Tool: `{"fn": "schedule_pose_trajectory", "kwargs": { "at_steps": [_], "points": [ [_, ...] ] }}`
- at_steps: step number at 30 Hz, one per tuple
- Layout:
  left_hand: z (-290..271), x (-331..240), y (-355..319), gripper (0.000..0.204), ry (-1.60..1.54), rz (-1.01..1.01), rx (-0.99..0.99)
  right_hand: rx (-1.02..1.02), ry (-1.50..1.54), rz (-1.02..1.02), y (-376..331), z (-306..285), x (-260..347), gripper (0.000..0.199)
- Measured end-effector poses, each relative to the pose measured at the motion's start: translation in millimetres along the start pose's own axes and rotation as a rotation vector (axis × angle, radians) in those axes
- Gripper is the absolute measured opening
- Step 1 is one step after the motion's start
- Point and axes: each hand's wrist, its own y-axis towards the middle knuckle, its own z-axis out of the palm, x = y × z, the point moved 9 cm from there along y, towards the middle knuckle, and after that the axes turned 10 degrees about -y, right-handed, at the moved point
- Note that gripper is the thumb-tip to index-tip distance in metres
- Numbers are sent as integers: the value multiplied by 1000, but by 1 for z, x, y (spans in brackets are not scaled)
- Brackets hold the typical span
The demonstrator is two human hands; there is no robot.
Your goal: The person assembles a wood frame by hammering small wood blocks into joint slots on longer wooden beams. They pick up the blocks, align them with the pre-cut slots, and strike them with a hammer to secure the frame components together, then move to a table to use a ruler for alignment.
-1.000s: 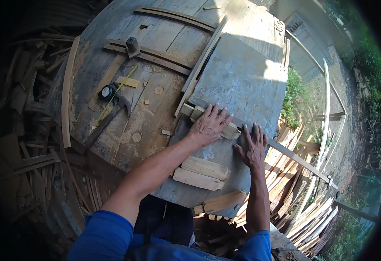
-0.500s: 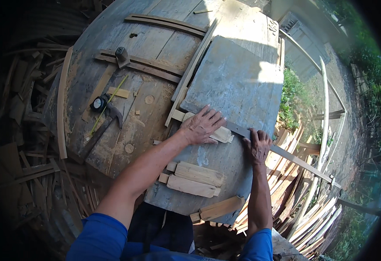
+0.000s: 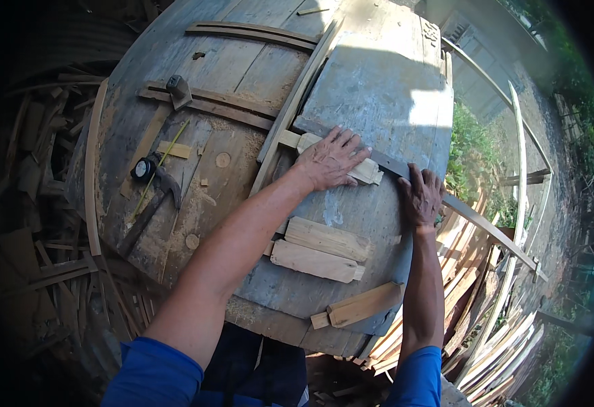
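– Right hand (image 3: 422,195): moved away from the end of the pale block (image 3: 366,171), further out along the long bar (image 3: 486,228); fingers bent now, where earlier they lay spread.

– Its hold?

– Half closed, fingers curled over the bar near the table (image 3: 378,220) edge. Thumb poorly seen; firmness of grip cannot be told.

– Left hand (image 3: 329,161)?

– Open, palm down, fingers a little apart, laid across the top of the pale block. Pressure cannot be told.

– Position of the block?

– On the table, lengthwise beside the bar, narrow tongue to the left. Whether block and bar touch is hidden by the hand.

– Other stock?

– Two spare blocks (image 3: 315,261), side by side, nearer the body; one single block (image 3: 365,305) by the near edge. To the left, one hammer (image 3: 146,216) and one tape measure (image 3: 143,169), yellow tape out.

– Risks?

– Judged likeliest: the block skidding or turning, should the flat palm bear unevenly. Second: the bar tipping, its far end reaching out over the stacked sticks (image 3: 507,351), were the right hand to ease off.
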Motion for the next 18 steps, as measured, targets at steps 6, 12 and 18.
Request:
{"fn": "schedule_pose_trajectory", "kwargs": {
  "at_steps": [6, 12, 18],
  "points": [
    [0, 5, 5, 79, -2, -8, 4, -7, 17, -5, 7, -1, -2, 46],
    [-1, 0, 11, 93, 83, -72, 44, -43, 30, -17, 7, -4, -3, 45],
    [-2, 13, 19, 107, -3, -120, -85, -32, 37, -16, 15, -1, -3, 44]
  ]
}}
